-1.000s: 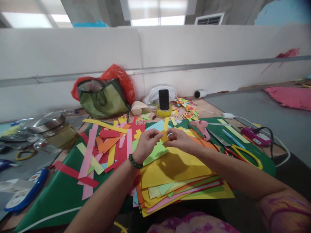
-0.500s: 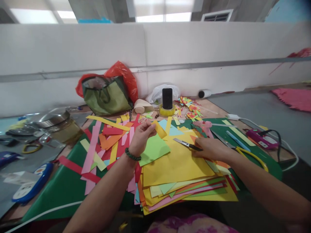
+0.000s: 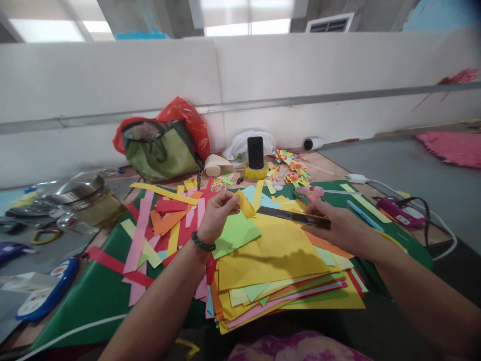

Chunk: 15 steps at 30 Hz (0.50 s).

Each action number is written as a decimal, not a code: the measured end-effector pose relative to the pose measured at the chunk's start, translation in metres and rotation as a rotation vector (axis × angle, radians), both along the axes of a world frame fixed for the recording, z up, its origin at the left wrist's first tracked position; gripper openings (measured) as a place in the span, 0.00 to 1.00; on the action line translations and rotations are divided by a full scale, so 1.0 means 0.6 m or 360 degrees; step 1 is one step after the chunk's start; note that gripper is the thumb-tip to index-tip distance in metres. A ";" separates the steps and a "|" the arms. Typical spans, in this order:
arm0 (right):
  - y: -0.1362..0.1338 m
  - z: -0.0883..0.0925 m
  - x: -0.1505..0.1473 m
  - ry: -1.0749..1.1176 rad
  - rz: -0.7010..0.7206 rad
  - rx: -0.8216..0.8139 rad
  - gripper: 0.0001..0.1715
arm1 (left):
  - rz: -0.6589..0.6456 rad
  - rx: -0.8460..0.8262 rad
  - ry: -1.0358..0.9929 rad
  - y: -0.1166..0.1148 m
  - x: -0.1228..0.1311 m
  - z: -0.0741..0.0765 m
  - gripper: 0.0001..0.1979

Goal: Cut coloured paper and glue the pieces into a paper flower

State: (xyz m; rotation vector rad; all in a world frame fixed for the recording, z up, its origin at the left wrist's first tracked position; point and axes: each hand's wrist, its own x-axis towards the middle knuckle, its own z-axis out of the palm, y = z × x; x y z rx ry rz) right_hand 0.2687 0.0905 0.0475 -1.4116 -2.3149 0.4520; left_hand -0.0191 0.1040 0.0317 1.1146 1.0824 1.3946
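Note:
Between the fingertips of my left hand (image 3: 220, 213) is a small curled yellow paper piece (image 3: 246, 204). My right hand (image 3: 330, 223) grips a utility knife (image 3: 296, 216), its blade pointing left, the tip close to the yellow piece. Under both hands lies a stack of coloured paper with a large yellow sheet (image 3: 278, 260) on top. A light green sheet (image 3: 236, 234) rests on the stack's left side, below my left hand.
Coloured paper strips (image 3: 141, 235) lie to the left on a green mat (image 3: 86, 296). Behind are a green bag (image 3: 161, 153), a phone (image 3: 255, 152) on a tape roll and paper flowers (image 3: 295, 173). A pink glue gun (image 3: 313, 192) and purple device (image 3: 404, 211) stand right.
My right hand has turned the knife flatter and brought its blade left, nearer the yellow piece. The yellow piece in my left hand is more curled. The view has shifted slightly.

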 end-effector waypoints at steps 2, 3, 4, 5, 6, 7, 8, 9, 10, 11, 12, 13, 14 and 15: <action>-0.003 0.000 -0.008 -0.0019 -0.0024 0.0039 0.12 | 0.0003 -0.0012 0.0009 -0.002 0.001 0.000 0.22; -0.003 0.000 -0.012 -0.0025 -0.0029 0.0053 0.11 | -0.0001 -0.0013 0.0013 -0.003 0.002 0.001 0.22; -0.002 0.000 -0.015 -0.0036 -0.0026 0.0063 0.11 | -0.0008 -0.0010 0.0017 -0.004 0.002 0.001 0.21; -0.002 0.000 -0.019 -0.0049 -0.0012 0.0071 0.10 | -0.0017 -0.0003 0.0025 -0.005 0.004 0.000 0.21; -0.001 0.001 -0.023 -0.0065 0.0007 0.0081 0.09 | -0.0028 0.0005 0.0034 -0.006 0.005 0.000 0.21; 0.000 0.003 -0.027 -0.0082 0.0026 0.0097 0.09 | -0.0043 0.0011 0.0043 -0.007 0.007 -0.001 0.21; 0.001 0.005 -0.032 -0.0101 0.0045 0.0118 0.09 | -0.0060 0.0014 0.0048 -0.009 0.009 -0.002 0.21; 0.001 0.007 -0.037 -0.0122 0.0064 0.0141 0.09 | -0.0078 0.0013 0.0047 -0.009 0.011 -0.004 0.21; 0.001 0.009 -0.043 -0.0143 0.0082 0.0165 0.08 | -0.0093 0.0010 0.0038 -0.010 0.013 -0.005 0.21; 0.001 0.010 -0.048 -0.0161 0.0098 0.0183 0.08 | -0.0104 0.0004 0.0023 -0.011 0.015 -0.006 0.22; -0.001 0.011 -0.052 -0.0175 0.0112 0.0194 0.07 | -0.0110 -0.0004 0.0007 -0.011 0.017 -0.007 0.22; -0.002 0.011 -0.055 -0.0180 0.0124 0.0196 0.06 | -0.0108 -0.0013 -0.0005 -0.011 0.018 -0.008 0.23; -0.005 0.009 -0.057 -0.0179 0.0140 0.0184 0.06 | -0.0092 -0.0022 -0.0010 -0.011 0.018 -0.008 0.23; -0.008 0.007 -0.058 -0.0176 0.0164 0.0160 0.05 | -0.0064 -0.0032 -0.0012 -0.010 0.017 -0.007 0.23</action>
